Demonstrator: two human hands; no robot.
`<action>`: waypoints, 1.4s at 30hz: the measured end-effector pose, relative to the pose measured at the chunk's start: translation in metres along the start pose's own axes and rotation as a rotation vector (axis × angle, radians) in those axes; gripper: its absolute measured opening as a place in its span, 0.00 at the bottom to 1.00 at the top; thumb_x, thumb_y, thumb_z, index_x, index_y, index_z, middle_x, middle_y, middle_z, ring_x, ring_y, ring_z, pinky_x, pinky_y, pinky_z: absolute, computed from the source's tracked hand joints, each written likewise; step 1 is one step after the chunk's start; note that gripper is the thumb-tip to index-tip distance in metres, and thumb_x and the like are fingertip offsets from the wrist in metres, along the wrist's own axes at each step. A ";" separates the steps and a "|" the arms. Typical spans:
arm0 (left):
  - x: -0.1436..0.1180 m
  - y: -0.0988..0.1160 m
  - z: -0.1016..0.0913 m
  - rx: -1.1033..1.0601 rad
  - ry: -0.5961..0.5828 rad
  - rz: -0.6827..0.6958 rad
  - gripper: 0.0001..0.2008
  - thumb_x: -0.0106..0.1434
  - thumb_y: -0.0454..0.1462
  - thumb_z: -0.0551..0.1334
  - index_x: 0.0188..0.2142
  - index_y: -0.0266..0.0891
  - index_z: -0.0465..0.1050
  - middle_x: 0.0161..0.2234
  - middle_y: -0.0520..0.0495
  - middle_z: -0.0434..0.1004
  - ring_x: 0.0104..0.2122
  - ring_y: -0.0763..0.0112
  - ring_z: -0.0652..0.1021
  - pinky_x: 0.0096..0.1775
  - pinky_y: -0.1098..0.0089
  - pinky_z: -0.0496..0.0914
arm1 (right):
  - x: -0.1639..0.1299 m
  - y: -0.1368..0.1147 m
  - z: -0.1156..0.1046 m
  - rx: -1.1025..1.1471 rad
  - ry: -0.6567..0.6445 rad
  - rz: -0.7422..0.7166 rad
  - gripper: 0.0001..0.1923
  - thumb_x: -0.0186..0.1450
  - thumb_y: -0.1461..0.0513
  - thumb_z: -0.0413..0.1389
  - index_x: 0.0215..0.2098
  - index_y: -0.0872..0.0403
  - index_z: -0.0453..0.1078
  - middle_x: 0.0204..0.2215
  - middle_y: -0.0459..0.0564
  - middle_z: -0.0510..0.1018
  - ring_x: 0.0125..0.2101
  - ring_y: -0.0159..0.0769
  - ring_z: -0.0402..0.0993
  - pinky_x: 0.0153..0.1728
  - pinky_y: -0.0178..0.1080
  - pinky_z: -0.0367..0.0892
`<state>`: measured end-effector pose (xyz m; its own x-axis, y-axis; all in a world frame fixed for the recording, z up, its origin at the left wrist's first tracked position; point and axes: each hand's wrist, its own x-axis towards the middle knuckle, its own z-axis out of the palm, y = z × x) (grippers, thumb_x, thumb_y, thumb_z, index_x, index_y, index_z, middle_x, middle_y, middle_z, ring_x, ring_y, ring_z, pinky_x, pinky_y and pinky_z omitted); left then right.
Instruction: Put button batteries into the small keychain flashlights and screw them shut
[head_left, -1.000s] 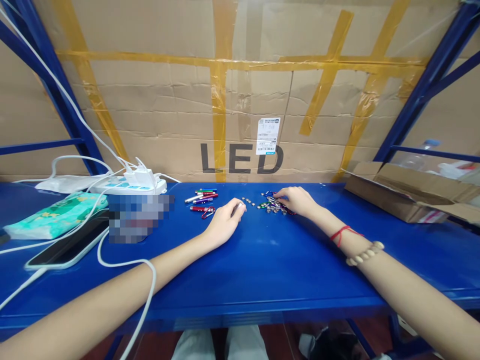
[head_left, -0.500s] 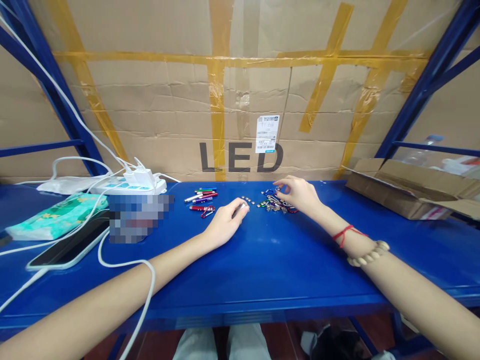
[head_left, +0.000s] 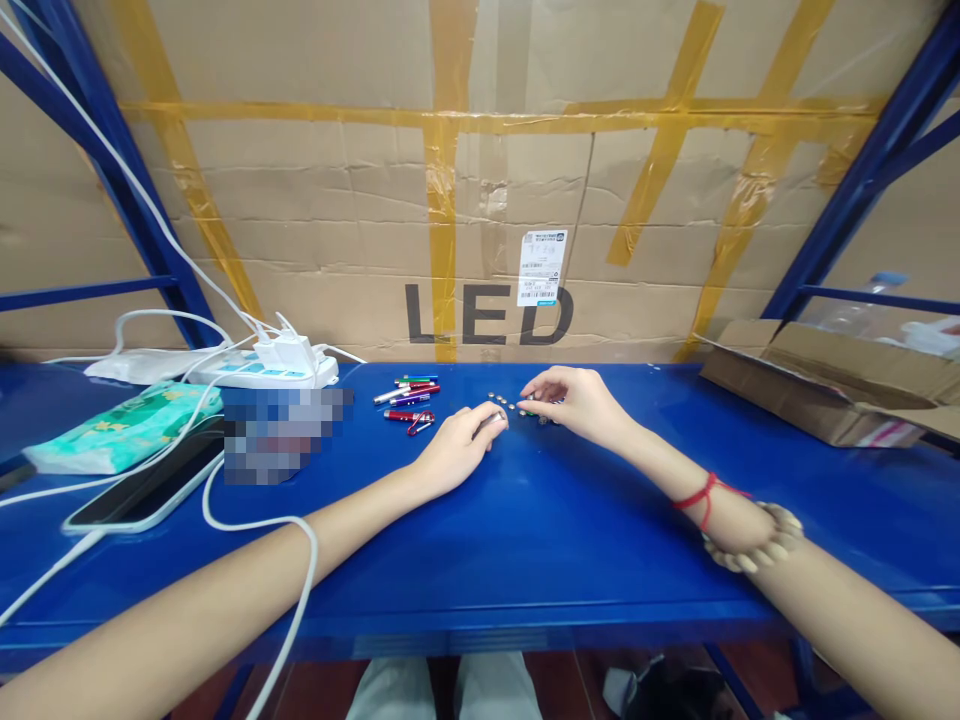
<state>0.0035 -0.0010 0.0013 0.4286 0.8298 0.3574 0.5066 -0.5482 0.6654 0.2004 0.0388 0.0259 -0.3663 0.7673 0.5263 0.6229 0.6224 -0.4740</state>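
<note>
Our left hand rests on the bench, fingers curled over something small we can't make out, so its grip is unclear. Our right hand hovers at the clips, thumb and forefinger nearly closed, just past the row of button cells. Torches lie finished-looking to the left; by our reckoning, plenty of loose parts remain.

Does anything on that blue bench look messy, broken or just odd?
A little. Small round metal pieces lie scattered loose on the bench between the left hand and right hand. A white cable trails over the front edge. The cardboard wall behind is creased and patched with yellow tape.
</note>
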 end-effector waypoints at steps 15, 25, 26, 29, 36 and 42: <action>0.000 0.002 0.000 0.055 -0.004 0.023 0.09 0.70 0.33 0.50 0.34 0.38 0.65 0.25 0.53 0.67 0.31 0.66 0.67 0.39 0.69 0.58 | -0.005 -0.010 0.014 0.001 -0.040 -0.203 0.07 0.58 0.64 0.55 0.31 0.55 0.76 0.30 0.50 0.78 0.25 0.30 0.72 0.29 0.33 0.67; 0.001 0.004 0.000 0.076 -0.005 -0.004 0.10 0.69 0.34 0.48 0.31 0.38 0.61 0.25 0.52 0.66 0.32 0.64 0.67 0.39 0.68 0.59 | -0.006 -0.013 0.013 -0.051 -0.052 -0.174 0.09 0.60 0.60 0.55 0.33 0.54 0.76 0.31 0.49 0.79 0.27 0.32 0.72 0.28 0.35 0.67; 0.001 0.003 0.000 0.079 -0.006 -0.009 0.11 0.69 0.35 0.48 0.30 0.38 0.60 0.25 0.52 0.66 0.32 0.64 0.67 0.39 0.67 0.59 | -0.007 -0.014 0.013 -0.052 -0.050 -0.172 0.09 0.61 0.59 0.55 0.33 0.53 0.76 0.31 0.49 0.79 0.27 0.32 0.73 0.29 0.35 0.67; 0.000 0.003 0.000 0.095 -0.018 -0.016 0.11 0.70 0.35 0.49 0.30 0.38 0.59 0.25 0.52 0.66 0.33 0.63 0.67 0.39 0.68 0.59 | -0.007 -0.016 0.012 -0.032 -0.033 -0.161 0.10 0.61 0.61 0.53 0.36 0.52 0.76 0.34 0.49 0.80 0.30 0.34 0.75 0.31 0.36 0.69; 0.000 0.003 0.000 0.092 -0.001 -0.009 0.09 0.70 0.34 0.51 0.32 0.38 0.62 0.26 0.52 0.67 0.33 0.63 0.67 0.38 0.68 0.59 | -0.006 -0.016 0.014 0.107 0.052 -0.003 0.10 0.58 0.62 0.57 0.37 0.56 0.76 0.34 0.52 0.80 0.33 0.38 0.77 0.39 0.41 0.72; 0.000 0.004 0.000 0.098 0.023 -0.004 0.07 0.69 0.34 0.51 0.33 0.38 0.63 0.27 0.52 0.67 0.33 0.63 0.67 0.39 0.68 0.59 | -0.007 -0.020 0.014 0.374 0.125 -0.045 0.11 0.54 0.55 0.60 0.30 0.53 0.77 0.35 0.51 0.78 0.29 0.35 0.76 0.33 0.41 0.75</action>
<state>0.0056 -0.0035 0.0042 0.4100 0.8335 0.3703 0.5793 -0.5516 0.6002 0.1810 0.0228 0.0216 -0.2857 0.7277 0.6236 0.3049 0.6859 -0.6607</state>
